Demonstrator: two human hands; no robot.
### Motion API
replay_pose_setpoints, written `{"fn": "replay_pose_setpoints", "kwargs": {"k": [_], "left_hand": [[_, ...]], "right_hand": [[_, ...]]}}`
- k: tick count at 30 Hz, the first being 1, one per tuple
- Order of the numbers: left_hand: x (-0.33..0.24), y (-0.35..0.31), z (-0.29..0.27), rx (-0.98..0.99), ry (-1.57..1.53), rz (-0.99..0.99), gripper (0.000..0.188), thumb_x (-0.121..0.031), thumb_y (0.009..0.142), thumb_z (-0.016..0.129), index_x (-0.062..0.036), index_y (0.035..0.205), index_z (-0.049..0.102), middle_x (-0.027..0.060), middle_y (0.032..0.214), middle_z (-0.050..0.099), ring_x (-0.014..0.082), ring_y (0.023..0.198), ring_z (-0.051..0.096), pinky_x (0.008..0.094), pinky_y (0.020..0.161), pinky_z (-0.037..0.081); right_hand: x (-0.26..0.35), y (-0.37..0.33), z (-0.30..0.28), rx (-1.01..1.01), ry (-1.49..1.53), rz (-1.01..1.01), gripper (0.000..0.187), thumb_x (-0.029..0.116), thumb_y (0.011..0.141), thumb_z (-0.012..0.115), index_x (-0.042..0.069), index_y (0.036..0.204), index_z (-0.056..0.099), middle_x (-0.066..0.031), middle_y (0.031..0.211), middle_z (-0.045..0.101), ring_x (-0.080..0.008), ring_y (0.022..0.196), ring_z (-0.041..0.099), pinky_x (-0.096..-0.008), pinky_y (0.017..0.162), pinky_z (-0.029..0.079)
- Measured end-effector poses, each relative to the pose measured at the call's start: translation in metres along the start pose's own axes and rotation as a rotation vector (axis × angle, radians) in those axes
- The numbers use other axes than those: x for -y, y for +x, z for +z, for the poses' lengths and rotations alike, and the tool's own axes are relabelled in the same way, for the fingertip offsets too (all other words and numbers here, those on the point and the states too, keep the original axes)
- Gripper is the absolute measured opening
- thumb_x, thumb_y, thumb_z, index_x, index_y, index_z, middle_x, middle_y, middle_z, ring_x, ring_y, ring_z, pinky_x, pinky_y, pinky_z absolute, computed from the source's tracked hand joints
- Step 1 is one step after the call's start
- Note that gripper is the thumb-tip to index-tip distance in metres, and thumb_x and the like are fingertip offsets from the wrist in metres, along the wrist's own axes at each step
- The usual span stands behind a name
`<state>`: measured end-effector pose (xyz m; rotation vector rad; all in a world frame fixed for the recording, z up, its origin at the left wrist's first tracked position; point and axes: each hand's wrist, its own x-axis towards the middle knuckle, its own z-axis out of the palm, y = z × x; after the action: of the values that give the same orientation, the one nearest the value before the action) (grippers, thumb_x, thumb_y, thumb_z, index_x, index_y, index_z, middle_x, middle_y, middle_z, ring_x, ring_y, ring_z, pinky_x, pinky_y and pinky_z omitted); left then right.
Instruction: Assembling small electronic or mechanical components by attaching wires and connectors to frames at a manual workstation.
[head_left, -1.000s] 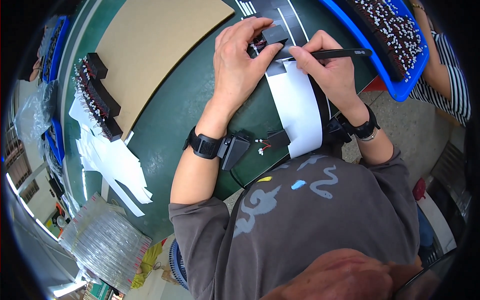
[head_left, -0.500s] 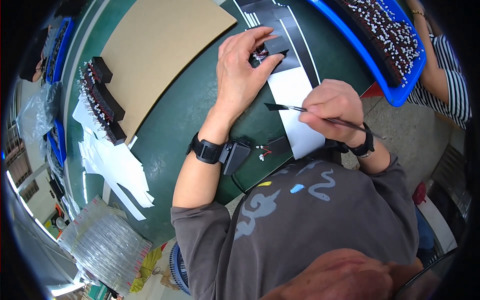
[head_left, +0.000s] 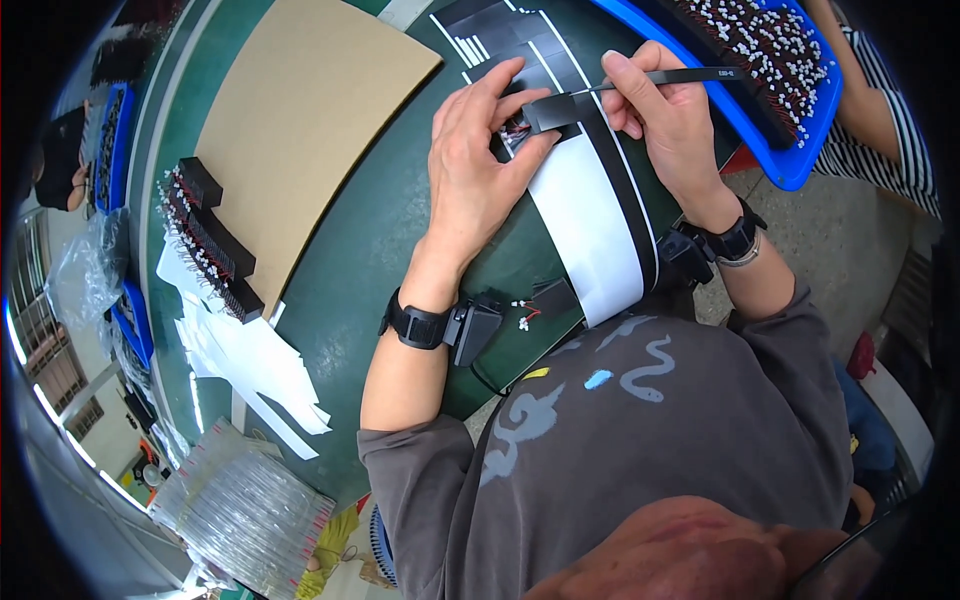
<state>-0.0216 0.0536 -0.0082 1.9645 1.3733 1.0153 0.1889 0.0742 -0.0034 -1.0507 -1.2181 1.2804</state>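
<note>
My left hand [head_left: 468,165] is closed on a small black block [head_left: 552,113], with thumb and fingers at its end. Short wires show beneath those fingers. Dark tweezers [head_left: 690,76] are pinched in my right hand [head_left: 672,125], their tip pointing left to the block's right side. A black piece near that tip is hard to tell apart from the dark sheet behind. Under both hands lies a sheet of black pieces [head_left: 545,30] with a bare white backing [head_left: 590,225]. Close to my body sits another black block [head_left: 553,298] with red wires and white connectors.
A brown board [head_left: 310,100] covers the table's left part. Beside it stand black wired blocks [head_left: 215,240] and white paper scraps [head_left: 250,350]. At the upper right is a blue tray [head_left: 790,175] full of wired parts, near another person's arm [head_left: 870,110].
The tweezers have moved up and left, carrying a small black piece to the block in my left hand. My right hand has turned, and the view has shifted slightly.
</note>
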Motion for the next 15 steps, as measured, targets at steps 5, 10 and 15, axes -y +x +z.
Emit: {"fn": "replay_pose_setpoints", "kwargs": {"k": [5,10,15], "left_hand": [[-0.0007,-0.0004,-0.0011,0.034,-0.027,-0.046,0.065,-0.015,0.078,0.081,-0.0068,0.136,0.053,0.0018,0.112,0.075,0.0281,0.119,0.059,0.0418,0.111,0.037],[-0.0032,-0.0009,-0.0028,0.045,-0.003,-0.042,0.065,-0.015,0.078,0.081,-0.0065,0.137,0.053,0.0015,0.112,0.075,0.0283,0.119,0.059,0.0417,0.111,0.037],[-0.0028,-0.0013,-0.0026,0.027,0.037,-0.011,0.065,-0.014,0.08,0.081,-0.0094,0.139,0.056,0.0028,0.116,0.074,0.0184,0.107,0.063,0.0307,0.091,0.052]], "right_hand": [[0.0017,0.0009,0.0041,0.014,-0.026,0.027,0.021,0.019,0.1,0.065,0.008,0.085,0.057,-0.0021,0.073,0.065,-0.004,0.059,0.056,-0.0161,0.052,0.039],[0.0051,-0.0001,0.0087,0.031,0.029,0.019,0.019,0.018,0.099,0.067,0.007,0.086,0.058,-0.0031,0.074,0.066,-0.0043,0.059,0.057,-0.0156,0.051,0.038],[0.0054,-0.0002,0.0076,0.041,0.01,0.02,0.018,0.017,0.099,0.067,0.007,0.087,0.058,-0.0032,0.073,0.066,-0.0043,0.059,0.057,-0.0155,0.05,0.038]]}}
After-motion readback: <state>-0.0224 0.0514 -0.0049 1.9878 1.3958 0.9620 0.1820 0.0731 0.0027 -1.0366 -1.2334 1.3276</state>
